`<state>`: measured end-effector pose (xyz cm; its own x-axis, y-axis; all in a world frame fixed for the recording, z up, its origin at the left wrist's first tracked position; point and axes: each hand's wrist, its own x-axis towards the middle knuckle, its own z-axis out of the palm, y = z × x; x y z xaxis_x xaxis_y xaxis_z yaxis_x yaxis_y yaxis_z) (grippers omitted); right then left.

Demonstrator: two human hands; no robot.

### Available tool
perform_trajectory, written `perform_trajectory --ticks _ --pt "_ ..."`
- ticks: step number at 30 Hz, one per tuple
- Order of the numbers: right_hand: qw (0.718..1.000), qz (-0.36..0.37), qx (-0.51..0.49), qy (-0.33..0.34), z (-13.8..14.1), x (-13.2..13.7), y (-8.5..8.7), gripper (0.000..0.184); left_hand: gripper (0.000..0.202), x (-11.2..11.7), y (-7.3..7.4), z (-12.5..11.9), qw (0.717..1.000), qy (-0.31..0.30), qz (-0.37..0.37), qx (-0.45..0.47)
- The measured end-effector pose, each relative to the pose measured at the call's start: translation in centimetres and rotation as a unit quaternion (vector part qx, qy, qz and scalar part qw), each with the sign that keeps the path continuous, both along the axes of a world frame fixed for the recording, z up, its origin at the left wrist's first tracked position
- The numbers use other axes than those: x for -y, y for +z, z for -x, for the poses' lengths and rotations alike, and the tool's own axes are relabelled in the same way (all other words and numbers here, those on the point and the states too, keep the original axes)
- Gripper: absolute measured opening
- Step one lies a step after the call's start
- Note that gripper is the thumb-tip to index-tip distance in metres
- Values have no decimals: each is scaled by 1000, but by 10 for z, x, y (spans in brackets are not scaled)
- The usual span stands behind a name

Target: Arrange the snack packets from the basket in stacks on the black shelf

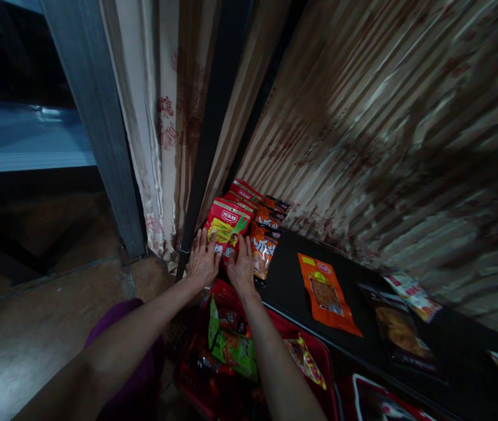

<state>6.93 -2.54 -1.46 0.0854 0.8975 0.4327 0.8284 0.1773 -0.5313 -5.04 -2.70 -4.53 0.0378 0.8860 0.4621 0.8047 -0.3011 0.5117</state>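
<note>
Left hand (203, 261) and right hand (241, 266), equally near, touch the sides of the red packet (229, 224), fingers slightly apart. It is on the shelf (288, 260), at their twelve o'clock, long axis towards one.

The packets (230, 224) are glossy plastic, the curtain (358, 123) satiny cloth.

Quantities in my view: left hand (203, 263), one; right hand (241, 268), one; red packets (230, 219), at least two; orange-and-black packets (263, 250) beside them, three visible; flat orange packet (328, 295), one; dark packet (400, 330), one; white packet (413, 294), one; red basket (328, 362) below my hands, one; green packets (234, 351) inside, exact count unclear
</note>
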Motion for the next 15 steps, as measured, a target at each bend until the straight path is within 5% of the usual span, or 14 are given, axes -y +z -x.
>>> perform_trajectory --ticks 15 --pt "1000 12 -28 -1 11 -20 -5 53 53 -20 3 -9 1000 -3 -12 5"
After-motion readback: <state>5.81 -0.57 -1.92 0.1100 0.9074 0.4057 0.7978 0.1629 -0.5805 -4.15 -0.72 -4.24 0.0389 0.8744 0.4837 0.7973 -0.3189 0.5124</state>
